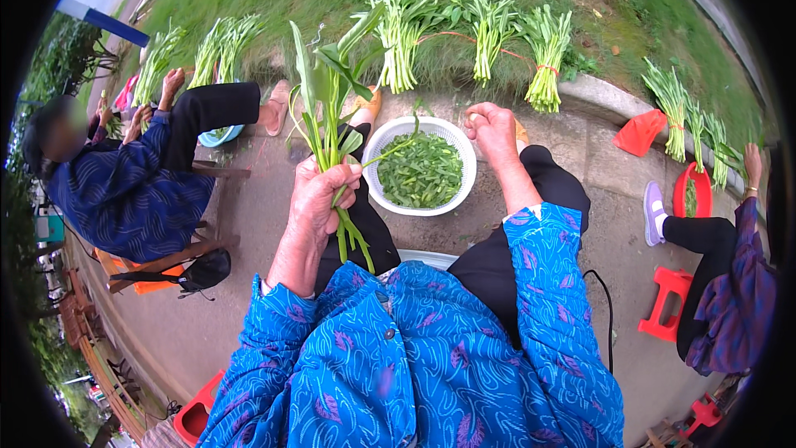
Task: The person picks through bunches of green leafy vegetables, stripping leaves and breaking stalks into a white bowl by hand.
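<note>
White basket of green pieces

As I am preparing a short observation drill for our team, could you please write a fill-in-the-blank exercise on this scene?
1. The wearer's ____ hand grips leafy green stems.
2. The round basket holding chopped greens is ____ in colour.
3. The wearer's patterned shirt is mainly ____.
4. A lilac shoe shows on the picture's ____ side.

Missing words: left; white; blue; right.
</note>
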`<control>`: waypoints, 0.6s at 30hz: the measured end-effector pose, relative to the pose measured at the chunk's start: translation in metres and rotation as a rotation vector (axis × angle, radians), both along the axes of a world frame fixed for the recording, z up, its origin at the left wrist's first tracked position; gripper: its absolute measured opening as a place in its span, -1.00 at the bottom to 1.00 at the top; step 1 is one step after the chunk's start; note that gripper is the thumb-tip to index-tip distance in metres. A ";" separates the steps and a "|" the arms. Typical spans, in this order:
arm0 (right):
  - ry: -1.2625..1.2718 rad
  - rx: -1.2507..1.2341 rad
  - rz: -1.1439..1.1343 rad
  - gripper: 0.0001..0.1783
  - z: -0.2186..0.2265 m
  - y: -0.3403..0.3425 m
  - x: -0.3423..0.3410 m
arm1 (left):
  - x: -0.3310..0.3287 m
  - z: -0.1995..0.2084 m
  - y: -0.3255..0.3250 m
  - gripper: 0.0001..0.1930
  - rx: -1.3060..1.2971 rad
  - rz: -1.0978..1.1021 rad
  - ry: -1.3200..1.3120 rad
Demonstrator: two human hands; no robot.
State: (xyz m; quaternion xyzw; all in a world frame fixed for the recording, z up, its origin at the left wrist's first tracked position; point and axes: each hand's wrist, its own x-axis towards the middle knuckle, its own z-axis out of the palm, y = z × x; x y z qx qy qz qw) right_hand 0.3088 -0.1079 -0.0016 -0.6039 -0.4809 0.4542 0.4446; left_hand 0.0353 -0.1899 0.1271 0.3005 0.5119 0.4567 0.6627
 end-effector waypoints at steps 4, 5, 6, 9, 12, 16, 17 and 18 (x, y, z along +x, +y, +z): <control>0.292 0.016 0.079 -0.70 0.015 -0.005 0.002 | 0.000 0.004 -0.005 -0.89 -0.015 -0.040 -0.030; 0.302 0.051 0.123 -0.67 0.021 -0.009 -0.002 | 0.001 0.003 -0.007 -0.91 -0.015 -0.036 -0.025; 0.314 0.086 0.177 -0.65 0.035 -0.016 -0.011 | 0.002 0.002 -0.009 -0.92 -0.012 -0.022 -0.019; 0.193 0.248 0.374 -0.63 0.049 -0.029 -0.026 | 0.001 0.001 -0.009 -0.91 0.016 -0.046 -0.030; 0.185 0.107 0.508 -0.64 0.048 -0.041 -0.028 | 0.002 0.008 -0.009 -0.92 0.058 -0.059 -0.026; 0.319 -0.090 0.608 -0.74 0.036 -0.050 -0.038 | 0.000 0.015 -0.014 -0.88 0.141 -0.080 0.016; 0.392 -0.121 0.600 -0.75 0.034 -0.052 -0.041 | -0.002 0.015 -0.015 -0.88 0.168 -0.076 0.029; 0.460 -0.154 0.587 -0.76 0.035 -0.055 -0.045 | -0.003 0.013 -0.016 -0.88 0.194 -0.076 0.036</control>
